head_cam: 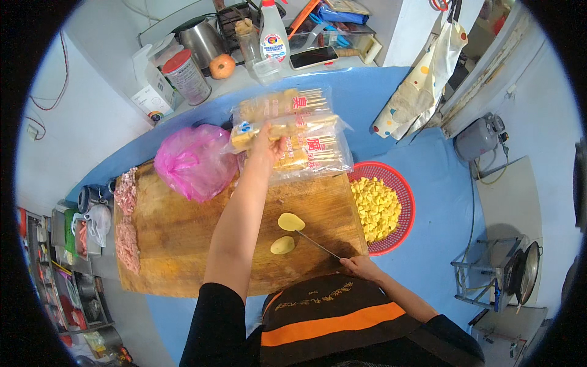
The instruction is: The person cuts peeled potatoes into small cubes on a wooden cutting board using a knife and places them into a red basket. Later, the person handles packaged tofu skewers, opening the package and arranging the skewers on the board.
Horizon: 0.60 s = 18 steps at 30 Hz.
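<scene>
My left hand [271, 146] reaches across the wooden cutting board [192, 238] to the clear plastic packs of skewered food [293, 158]. Its fingers are on the upper, folded part of a pack; whether they grip it I cannot tell. In my right hand [362, 267], at the board's near right, is a knife [321, 245], its blade pointing to the far left. The tip of the knife meets a cut piece of peeled potato [291, 222]. Nearer to me lies a second potato piece [282, 245], apart from the blade.
A red plastic colander [408, 202] of yellow chunks [375, 208] stands right of the board. A pink plastic bag [197, 160] sits on its far left part, minced meat [127, 243] along its left edge. A ledge [224, 87] beyond holds a spray bottle [274, 36] and phone [313, 58].
</scene>
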Each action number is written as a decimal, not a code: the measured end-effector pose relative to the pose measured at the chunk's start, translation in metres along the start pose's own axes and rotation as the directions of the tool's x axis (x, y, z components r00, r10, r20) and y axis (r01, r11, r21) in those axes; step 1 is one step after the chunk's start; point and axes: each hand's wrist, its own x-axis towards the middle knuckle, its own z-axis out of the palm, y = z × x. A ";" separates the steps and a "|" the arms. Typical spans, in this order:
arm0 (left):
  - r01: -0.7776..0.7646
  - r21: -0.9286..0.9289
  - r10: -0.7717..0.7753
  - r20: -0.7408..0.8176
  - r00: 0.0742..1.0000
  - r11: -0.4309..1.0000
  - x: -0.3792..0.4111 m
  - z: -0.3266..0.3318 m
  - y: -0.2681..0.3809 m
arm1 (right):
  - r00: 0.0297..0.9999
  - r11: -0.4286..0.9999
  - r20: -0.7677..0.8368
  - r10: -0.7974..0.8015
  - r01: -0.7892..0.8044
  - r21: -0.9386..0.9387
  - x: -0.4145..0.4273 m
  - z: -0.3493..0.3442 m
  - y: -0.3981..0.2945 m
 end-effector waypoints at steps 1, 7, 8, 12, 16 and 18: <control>0.023 0.058 -0.023 0.003 1.000 0.998 -0.006 -0.004 -0.014 | 1.000 1.000 -0.009 0.012 -0.012 0.001 0.000 0.000 0.001; 0.082 0.481 -0.158 0.119 0.980 0.873 -0.039 -0.070 -0.059 | 1.000 0.999 -0.022 0.023 -0.024 -0.040 -0.002 0.002 -0.013; -0.025 0.585 -0.105 0.187 0.977 0.810 -0.047 -0.083 -0.066 | 0.999 0.998 0.000 0.054 -0.053 -0.018 -0.005 0.002 -0.008; -0.526 0.730 0.382 0.380 0.843 0.436 -0.103 -0.165 -0.106 | 0.998 0.998 -0.059 0.012 -0.008 0.065 -0.028 -0.004 -0.026; -0.536 0.833 0.462 0.533 0.709 -0.138 -0.161 -0.228 -0.176 | 0.994 0.991 -0.081 0.071 -0.060 0.123 -0.027 0.002 -0.031; -0.537 0.809 0.497 0.577 0.648 -0.240 -0.165 -0.224 -0.189 | 0.990 0.985 -0.096 0.104 -0.090 0.146 -0.021 0.005 -0.031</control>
